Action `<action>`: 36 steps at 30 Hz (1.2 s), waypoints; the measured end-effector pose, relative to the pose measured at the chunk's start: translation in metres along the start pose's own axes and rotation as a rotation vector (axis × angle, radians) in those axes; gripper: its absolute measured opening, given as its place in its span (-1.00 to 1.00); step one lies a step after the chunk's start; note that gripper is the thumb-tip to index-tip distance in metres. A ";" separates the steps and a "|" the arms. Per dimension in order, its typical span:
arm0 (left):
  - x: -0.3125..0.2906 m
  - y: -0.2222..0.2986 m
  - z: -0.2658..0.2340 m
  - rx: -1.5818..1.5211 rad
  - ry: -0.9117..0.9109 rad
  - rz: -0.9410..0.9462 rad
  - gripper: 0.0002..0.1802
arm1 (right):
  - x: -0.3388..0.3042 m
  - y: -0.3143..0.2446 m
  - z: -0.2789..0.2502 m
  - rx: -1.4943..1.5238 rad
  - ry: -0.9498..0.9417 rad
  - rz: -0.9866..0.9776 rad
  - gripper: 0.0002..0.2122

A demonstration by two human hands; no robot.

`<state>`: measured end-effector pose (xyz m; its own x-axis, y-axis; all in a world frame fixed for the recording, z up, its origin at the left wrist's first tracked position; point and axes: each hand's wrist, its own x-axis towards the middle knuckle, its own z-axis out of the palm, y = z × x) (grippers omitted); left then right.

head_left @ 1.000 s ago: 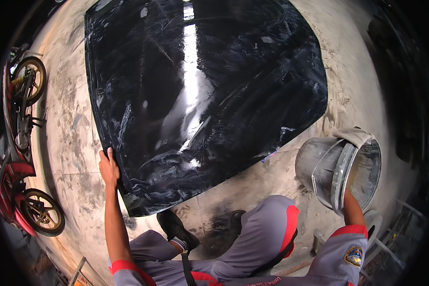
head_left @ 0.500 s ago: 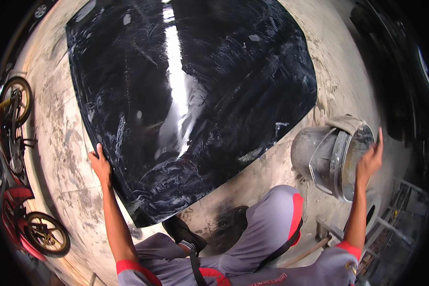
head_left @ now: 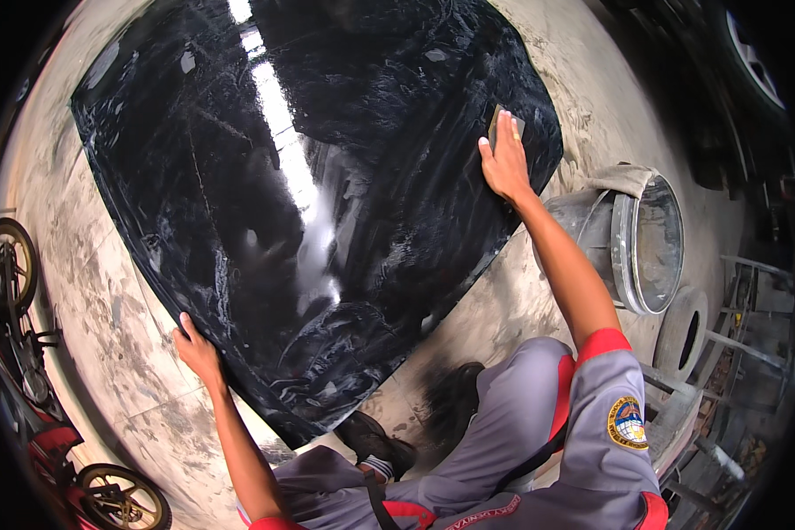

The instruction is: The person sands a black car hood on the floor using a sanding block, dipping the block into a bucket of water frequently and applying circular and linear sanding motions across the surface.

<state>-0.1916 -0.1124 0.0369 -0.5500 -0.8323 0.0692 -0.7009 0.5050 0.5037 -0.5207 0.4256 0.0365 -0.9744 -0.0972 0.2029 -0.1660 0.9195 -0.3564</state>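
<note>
A large black car hood (head_left: 238, 190) spreads before me, its glossy surface smeared with whitish residue and bearing a bright light reflection. Near its right edge my right hand (head_left: 507, 168) lies with fingers extended, pressing down a small tan piece of sandpaper (head_left: 518, 128), partly hidden beneath them. On the opposite side, my left hand (head_left: 200, 355) holds the hood's near left edge; some of its fingers are out of sight. To the right of the hood is a grey bucket (head_left: 583, 225), with a beige cloth (head_left: 623, 180) draped over its rim.
A red motorcycle (head_left: 55, 439) stands along the left. Metal framework (head_left: 746, 349) and a pale object with a round opening (head_left: 683, 331) sit near the bucket. My shoe (head_left: 371, 442) is close to the hood's near corner. Dark vehicle parts line the far right.
My right hand has gone from over the bucket's mouth leftward onto the hood, where the sandpaper now shows under it. The left hand stays at the edge; the whole view has shifted.
</note>
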 end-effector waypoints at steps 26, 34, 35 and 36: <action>0.008 0.000 -0.006 -0.053 -0.025 -0.006 -0.29 | -0.209 -0.202 -0.005 0.047 -0.312 -0.041 0.01; 0.000 -0.004 -0.002 -0.086 -0.088 0.006 -0.28 | -0.198 -0.194 -0.003 0.025 -0.248 0.042 0.06; 0.003 -0.009 -0.007 -0.077 -0.076 0.002 -0.29 | -0.237 -0.209 -0.001 0.054 -0.340 -0.016 0.06; 0.009 -0.011 -0.010 -0.073 -0.065 0.003 -0.29 | -0.242 -0.209 -0.004 0.101 -0.412 -0.042 0.06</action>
<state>-0.1838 -0.1277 0.0409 -0.5816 -0.8133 0.0159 -0.6660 0.4873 0.5648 -0.2497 0.2585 0.0653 -0.9422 -0.2972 -0.1547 -0.2013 0.8713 -0.4476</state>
